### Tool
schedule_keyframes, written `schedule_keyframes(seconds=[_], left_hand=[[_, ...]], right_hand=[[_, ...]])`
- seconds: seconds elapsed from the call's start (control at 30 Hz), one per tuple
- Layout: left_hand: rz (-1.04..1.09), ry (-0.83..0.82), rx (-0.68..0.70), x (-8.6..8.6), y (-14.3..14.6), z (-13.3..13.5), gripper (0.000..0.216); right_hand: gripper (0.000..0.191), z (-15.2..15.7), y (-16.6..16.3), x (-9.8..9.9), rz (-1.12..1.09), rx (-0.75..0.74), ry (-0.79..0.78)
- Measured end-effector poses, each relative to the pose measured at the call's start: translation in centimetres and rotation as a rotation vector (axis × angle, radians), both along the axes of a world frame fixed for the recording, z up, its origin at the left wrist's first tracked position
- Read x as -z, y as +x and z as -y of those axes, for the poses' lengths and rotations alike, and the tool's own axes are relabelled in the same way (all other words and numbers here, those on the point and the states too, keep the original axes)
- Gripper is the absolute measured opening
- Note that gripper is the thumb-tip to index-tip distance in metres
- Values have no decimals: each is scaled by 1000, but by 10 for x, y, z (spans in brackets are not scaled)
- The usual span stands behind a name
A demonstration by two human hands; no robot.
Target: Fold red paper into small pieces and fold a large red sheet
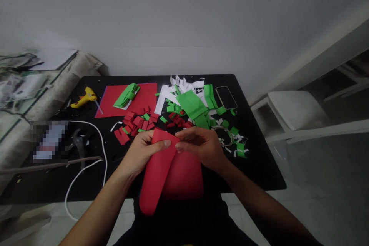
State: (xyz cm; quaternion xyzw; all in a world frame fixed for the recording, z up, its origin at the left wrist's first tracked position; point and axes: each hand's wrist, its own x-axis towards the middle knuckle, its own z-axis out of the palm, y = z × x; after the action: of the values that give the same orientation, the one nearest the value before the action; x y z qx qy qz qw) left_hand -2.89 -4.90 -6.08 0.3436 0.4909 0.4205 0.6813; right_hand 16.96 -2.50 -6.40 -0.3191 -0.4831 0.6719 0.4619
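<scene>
My left hand (144, 152) and my right hand (201, 145) both grip a red paper sheet (170, 171) that curls into a loose roll over the near edge of a black table (259, 169). The left thumb presses on the rolled top edge, and the right fingers pinch the same edge from the other side. Just beyond my hands lie several small red paper pieces (132, 125) and green paper pieces (193, 105), mixed with white strips (165, 96).
A flat red sheet (147, 98) carrying folded green paper (127, 95) lies at the back left, beside a yellow glue gun (85, 98). A phone (226, 97) rests at the back right. A white cable (98, 153) and pliers (79, 142) lie left. White furniture (296, 113) stands right.
</scene>
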Motion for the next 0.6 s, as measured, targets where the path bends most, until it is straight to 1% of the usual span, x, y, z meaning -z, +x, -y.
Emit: schedule_keyframes(seconds=[0.13, 0.4, 0.6], left_hand=[[22, 8, 33, -2, 0, -1, 18], [68, 1, 65, -6, 0, -2, 15], [76, -18, 58, -10, 1, -3, 17]], right_hand=[[18, -5, 6, 0, -31, -72, 7], [18, -8, 7, -4, -22, -83, 34], [19, -8, 6, -5, -37, -83, 40]])
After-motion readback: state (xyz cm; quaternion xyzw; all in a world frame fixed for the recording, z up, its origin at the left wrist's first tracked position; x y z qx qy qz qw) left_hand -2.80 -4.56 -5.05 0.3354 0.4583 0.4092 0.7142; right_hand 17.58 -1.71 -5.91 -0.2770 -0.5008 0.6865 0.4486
